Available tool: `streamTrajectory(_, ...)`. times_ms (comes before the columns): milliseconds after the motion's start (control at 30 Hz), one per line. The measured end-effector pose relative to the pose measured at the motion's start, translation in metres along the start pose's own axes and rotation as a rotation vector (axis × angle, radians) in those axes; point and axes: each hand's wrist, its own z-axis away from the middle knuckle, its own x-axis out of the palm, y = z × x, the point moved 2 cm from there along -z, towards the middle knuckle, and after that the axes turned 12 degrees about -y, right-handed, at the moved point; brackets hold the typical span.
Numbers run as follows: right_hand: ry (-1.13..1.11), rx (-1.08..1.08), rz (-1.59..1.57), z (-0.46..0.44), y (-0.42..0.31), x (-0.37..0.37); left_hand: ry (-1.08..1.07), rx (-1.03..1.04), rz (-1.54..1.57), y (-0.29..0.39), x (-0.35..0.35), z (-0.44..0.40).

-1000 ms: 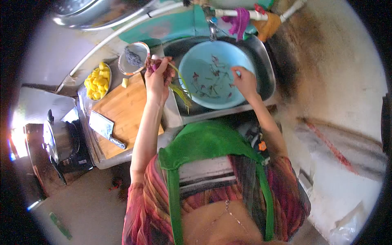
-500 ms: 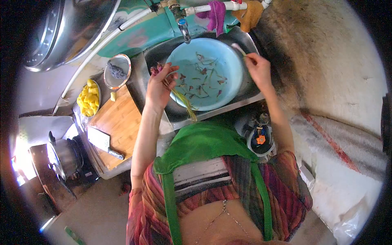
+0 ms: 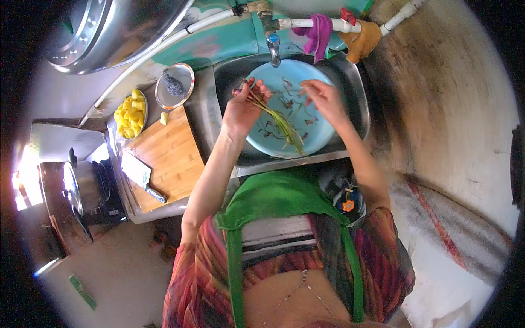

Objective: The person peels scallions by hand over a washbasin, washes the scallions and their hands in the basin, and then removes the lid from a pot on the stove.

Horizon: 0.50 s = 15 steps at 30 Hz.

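My left hand (image 3: pixel 244 112) is closed around a bunch of spring onions (image 3: pixel 280 124), over the left side of a light-blue basin (image 3: pixel 261 143). Their reddish-purple bulbs poke out by the thumb, and the green leaves hang down across the basin toward its front rim. My right hand (image 3: pixel 325 104) is above the basin's right half, fingers bent together and pointing at the bunch. It is slightly blurred, and whatever its fingertips pinch is too small to make out. Purplish peelings and green scraps (image 3: pixel 310 120) lie scattered inside the basin.
The basin sits in a metal sink (image 3: pixel 358 104) under a tap (image 3: pixel 274 49). On the left are a cutting board (image 3: pixel 178 145), a cleaver (image 3: pixel 136 168), a plate of yellow chunks (image 3: pixel 131 116) and a bowl with a grey scrubber (image 3: pixel 174 85). Cloths (image 3: pixel 317 35) hang from the pipe.
My right hand has come left from beyond the basin's right rim to over the basin. The pale-ended spring onion it held no longer shows there. The whole view has shifted.
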Motion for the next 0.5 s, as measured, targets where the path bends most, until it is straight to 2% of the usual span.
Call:
streamTrajectory(67, -0.120, -0.094, -0.152, -0.010, -0.010, 0.029, 0.059, 0.030, 0.038, -0.005, -0.007, -0.003)
streamTrajectory(100, -0.126, -0.090, -0.149, -0.014, -0.011, 0.041, 0.119, 0.048, 0.076, -0.008, -0.008, -0.004)
streamTrajectory(200, -0.247, -0.084, -0.158, -0.017, -0.017, 0.059, 0.120, 0.062, -0.027, -0.012, -0.004, -0.006)
streamTrajectory(267, -0.478, 0.220, -0.254, -0.013, -0.020, 0.063, 0.113, 0.083, -0.069, -0.012, -0.008, -0.006)
streamTrajectory(300, -0.484, 0.227, -0.249, -0.014, -0.018, 0.062, 0.125, 0.050, -0.129, -0.013, -0.016, -0.005)
streamTrajectory(367, -0.244, -0.104, 0.623, -0.017, -0.014, 0.053, 0.133, 0.017, -0.186, -0.015, -0.036, -0.005)
streamTrajectory(400, -0.247, -0.102, 0.629, -0.020, -0.009, 0.052, 0.175, -0.047, -0.218, -0.016, -0.052, -0.007)
streamTrajectory(433, -0.312, -0.059, 0.789, -0.023, -0.004, 0.051, 0.216, -0.109, -0.252, -0.017, -0.068, -0.009)
streamTrajectory(467, -0.374, -0.017, 0.951, -0.025, 0.003, 0.050, 0.241, -0.282, -0.218, -0.015, -0.099, -0.006)
streamTrajectory(500, -0.371, -0.021, 0.959, -0.023, 0.019, 0.048, 0.232, -0.278, -0.218, -0.016, -0.113, -0.003)
